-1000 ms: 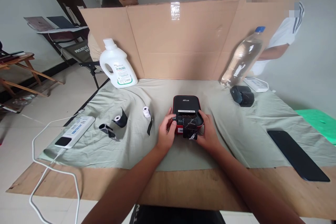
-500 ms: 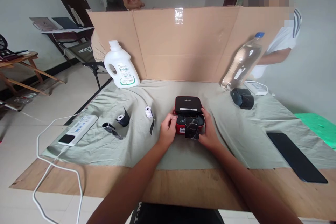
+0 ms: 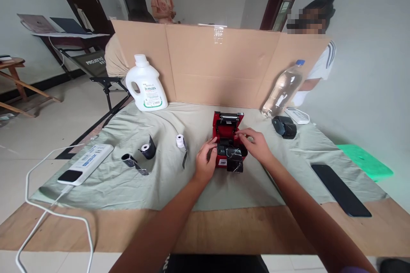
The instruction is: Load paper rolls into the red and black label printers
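The red and black box [image 3: 223,163] sits on the green-gray cloth [image 3: 230,196], right between the two hands. Its lid [image 3: 227,128] stands open and tips up at the back. A shiny black strip [image 3: 235,163] hangs over its front.

The left hand [image 3: 205,160] holds the left side of the box with its thumb and bent fingers. The right hand [image 3: 254,143] has bent fingers by the right side of the lid, near where it joins the box. I can't tell if those fingers pinch anything.

Just left of the left hand is a little white roll [image 3: 180,140] with a dark tail. Farther left are a black roll [image 3: 148,150], a curly dark strip [image 3: 130,161] and a long white box [image 3: 86,164] with a white cord [image 3: 86,222]. Past the left hand, a white jug [image 3: 147,85] leans by the cardboard [image 3: 198,66].

Past the right hand are a dark gadget [image 3: 283,127], a white gadget [image 3: 297,116] and a leaning clear bottle [image 3: 285,87] with a blue cap. A flat black phone [image 3: 341,190] lies well to the right of the right hand.
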